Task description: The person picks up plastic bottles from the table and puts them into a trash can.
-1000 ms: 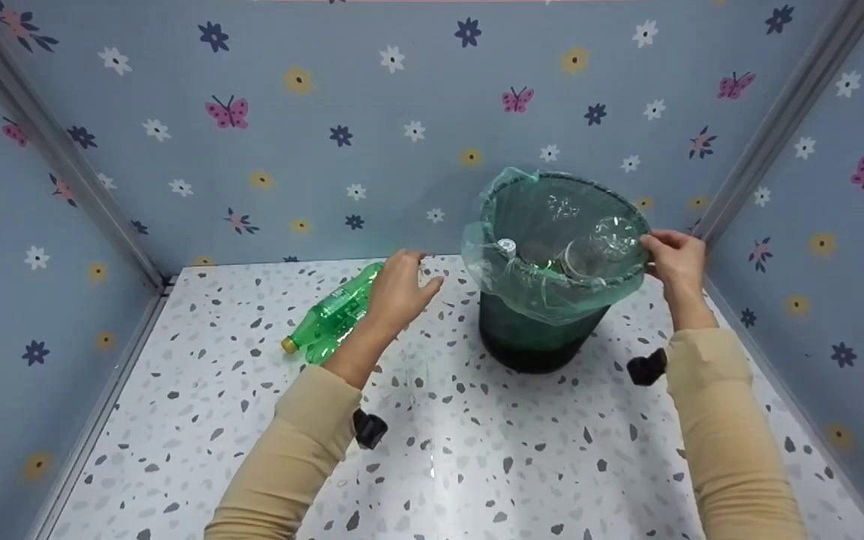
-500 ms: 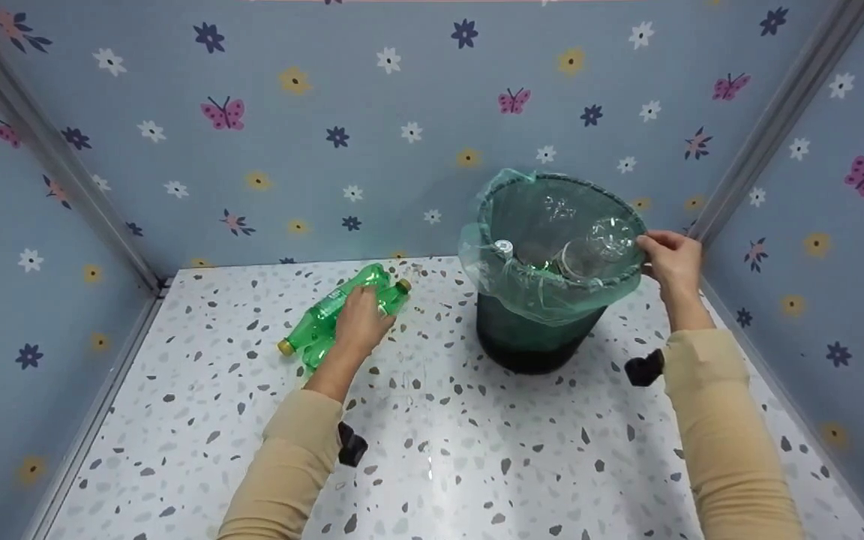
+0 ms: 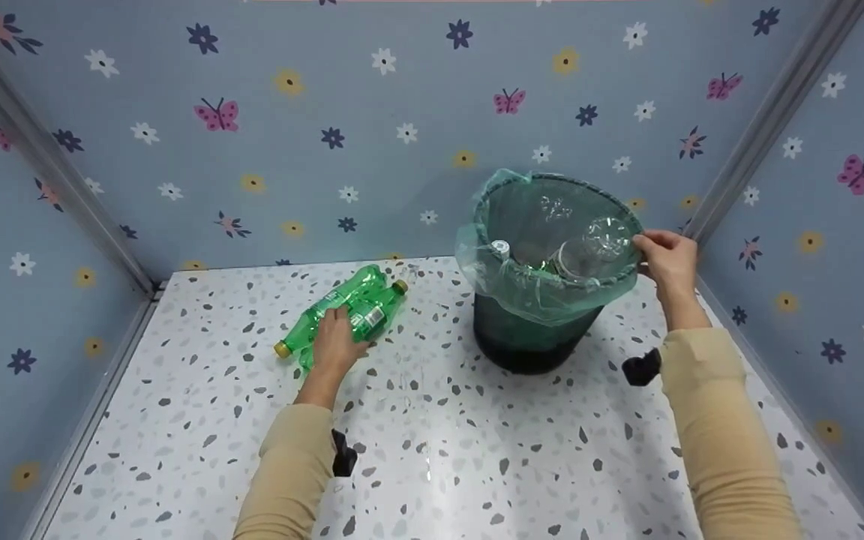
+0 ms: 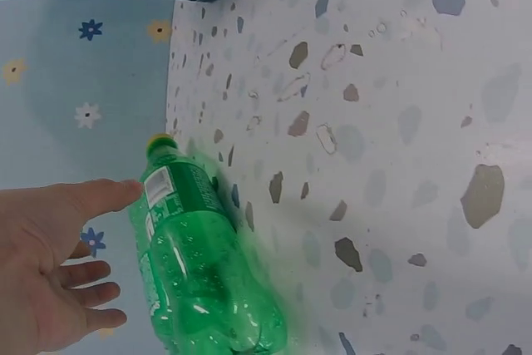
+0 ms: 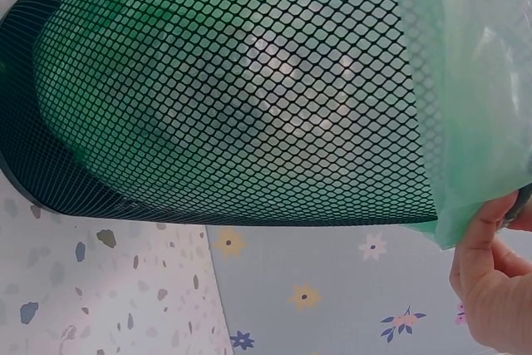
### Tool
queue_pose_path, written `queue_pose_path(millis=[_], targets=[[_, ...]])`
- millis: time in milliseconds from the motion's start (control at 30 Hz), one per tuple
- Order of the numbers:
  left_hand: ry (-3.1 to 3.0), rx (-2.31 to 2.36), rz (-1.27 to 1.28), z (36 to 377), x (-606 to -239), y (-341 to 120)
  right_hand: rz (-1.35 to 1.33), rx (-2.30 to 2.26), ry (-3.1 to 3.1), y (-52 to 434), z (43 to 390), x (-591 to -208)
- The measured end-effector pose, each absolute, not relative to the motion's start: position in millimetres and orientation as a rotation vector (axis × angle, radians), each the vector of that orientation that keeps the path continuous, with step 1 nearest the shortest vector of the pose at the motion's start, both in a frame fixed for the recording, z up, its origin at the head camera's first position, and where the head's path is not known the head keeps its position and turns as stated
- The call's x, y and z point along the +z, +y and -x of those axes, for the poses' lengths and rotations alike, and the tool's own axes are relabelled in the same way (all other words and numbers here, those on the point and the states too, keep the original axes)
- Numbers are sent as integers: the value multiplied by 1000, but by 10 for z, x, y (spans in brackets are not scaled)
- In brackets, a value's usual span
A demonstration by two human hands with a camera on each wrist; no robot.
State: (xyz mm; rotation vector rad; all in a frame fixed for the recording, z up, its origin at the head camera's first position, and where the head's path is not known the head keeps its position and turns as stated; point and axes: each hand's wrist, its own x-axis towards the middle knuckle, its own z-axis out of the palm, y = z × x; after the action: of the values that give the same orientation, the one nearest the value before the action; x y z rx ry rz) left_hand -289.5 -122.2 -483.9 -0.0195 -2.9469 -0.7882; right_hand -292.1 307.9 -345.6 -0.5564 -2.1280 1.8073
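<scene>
While the right hand [image 3: 668,259] still pinches the bin rim [image 3: 552,281], the left hand [image 3: 334,341], fingers seemingly relaxed, has reached the green bottles [image 3: 361,304].

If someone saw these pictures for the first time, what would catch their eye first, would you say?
Probably the dark mesh bin lined with a green bag, standing at the back right of the speckled table with clear bottles inside. The right hand holds its rim. To its left lie two green bottles, with the left hand on them.
</scene>
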Motion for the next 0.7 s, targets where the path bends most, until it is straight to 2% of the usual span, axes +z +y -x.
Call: queue_pose_path(millis=[367,700], targets=[[-3018,-605,-5,2934,-5148,-1360,554,1806,-2111,3074,2928,-3453],[-3094,-520,-66,2914,-5243,-1417,544,1831,-2075,3077,2939,-3472]])
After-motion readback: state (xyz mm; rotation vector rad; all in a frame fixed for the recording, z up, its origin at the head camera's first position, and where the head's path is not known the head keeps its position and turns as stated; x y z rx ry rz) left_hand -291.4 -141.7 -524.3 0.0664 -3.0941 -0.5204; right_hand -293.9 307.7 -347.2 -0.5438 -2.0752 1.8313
